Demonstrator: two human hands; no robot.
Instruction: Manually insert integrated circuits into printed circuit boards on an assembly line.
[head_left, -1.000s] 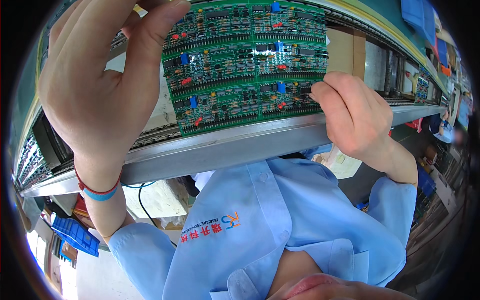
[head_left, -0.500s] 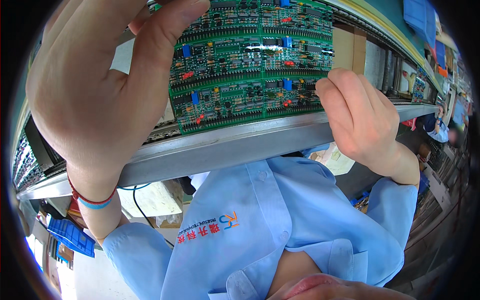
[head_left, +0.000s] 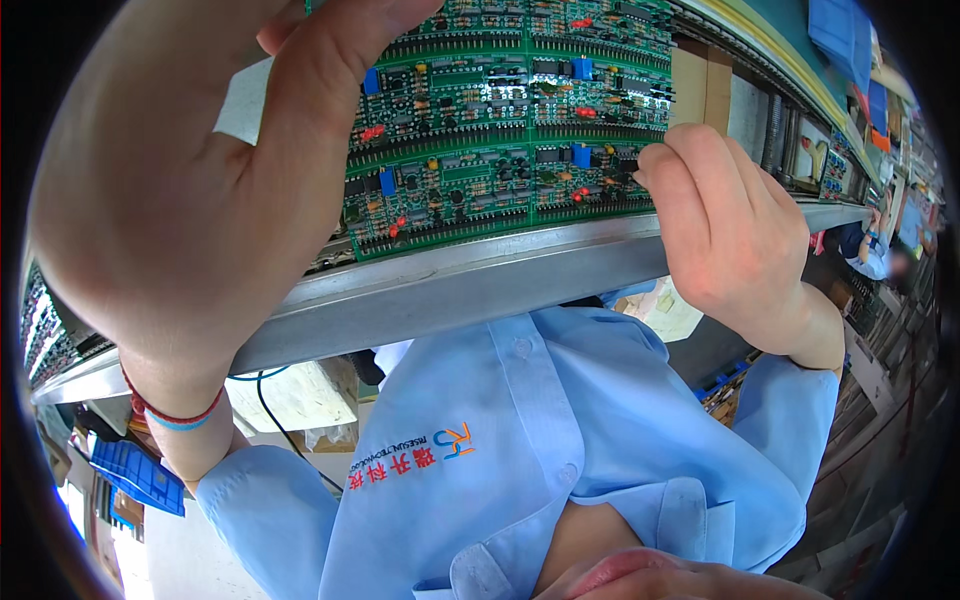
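Observation:
A green circuit board panel (head_left: 480,130) lies along the metal rail in front of me, filled with repeated blocks of black chips, blue box-shaped parts, red parts and pin rows. My left hand (head_left: 190,190) covers the panel's left side. Its thumb stretches over the far part, while the other fingertips are cut off by the top edge. At the panel's right edge, my right hand (head_left: 730,230) is closed, thumb and fingertips pinched together on the board. Whether a small loose part sits between those tips cannot be made out.
A metal rail (head_left: 470,275) runs between the panel and my body. More boards (head_left: 50,330) stand at the far left, and another small board (head_left: 836,172) lies farther right along the line. Blue bins (head_left: 140,475) stand lower left and top right. Another person (head_left: 875,255) is at the far right.
The panel sits slightly higher and farther right in view. My left hand appears a little larger and farther left; my right hand has shifted slightly up and right along with the panel.

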